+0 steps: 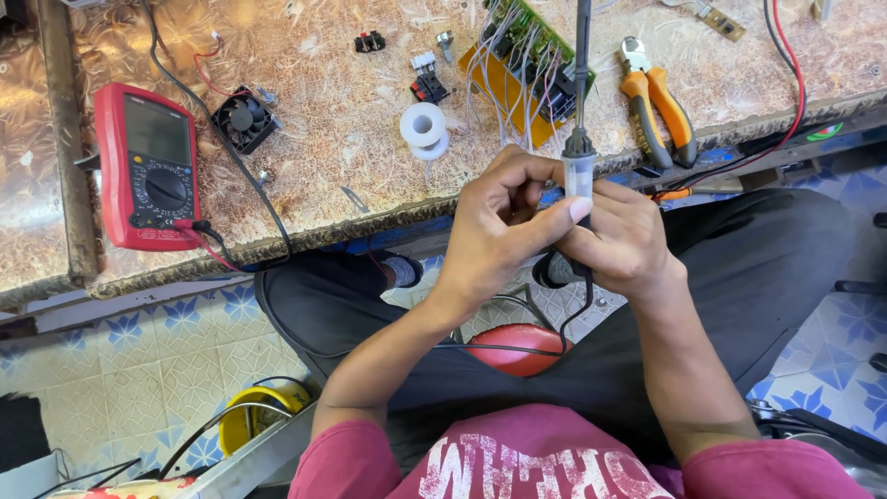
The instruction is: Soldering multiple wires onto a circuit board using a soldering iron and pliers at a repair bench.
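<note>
Grey-handled soldering iron [579, 157] sits upright between both hands, tip pointing away over the bench edge, black cord [577, 319] dropping from the grip down to the lap. Right hand [624, 242] wraps closed around the lower handle. Left hand [504, 226] is curled too, fingers pinching at the handle from the other side, thumb laid across toward the clear collar. Both hands touch each other and hover just in front of the workbench [323, 139], above the person's dark trousers.

On the bench: green circuit board [534, 42] on a yellow backing with a fan of grey wires [499, 88], directly behind the iron's shaft. White solder spool [424, 127] just left of the wires. Orange-handled pliers [654, 102] lie right of the iron. Small black fan [244, 118] and 1 red multimeter [148, 166] sit well to the left, probe leads plugged in at its bottom. 2 small black connector parts [427, 83] near the board's left side. Red and black cables [785, 83] run along the right edge.

Below: red round stool seat [519, 346] between the legs, blue-patterned floor tiles [148, 370], yellow reel [259, 411] at lower left.
</note>
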